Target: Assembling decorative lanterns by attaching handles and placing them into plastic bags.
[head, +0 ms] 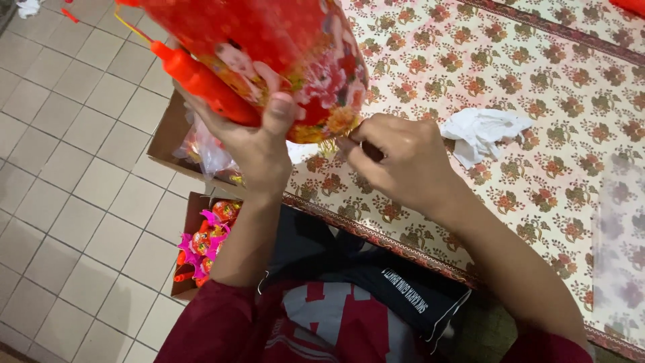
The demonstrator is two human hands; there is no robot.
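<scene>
My left hand [252,144] grips a large red lantern [282,54] from below, thumb pressed on its printed floral side, next to an orange-red plastic handle [201,84]. The lantern is held up above the table edge. My right hand [396,161] is closed at the lantern's lower edge, its fingers pinching the small gold tassel or fringe [336,138] that hangs there. Part of the tassel is hidden by my fingers.
A table with a cream floral cloth [537,87] fills the right side; a crumpled white cloth [480,134] lies on it. Two open cardboard boxes [195,222] of pink and orange lanterns and plastic wrap stand on the tiled floor [67,168] at left.
</scene>
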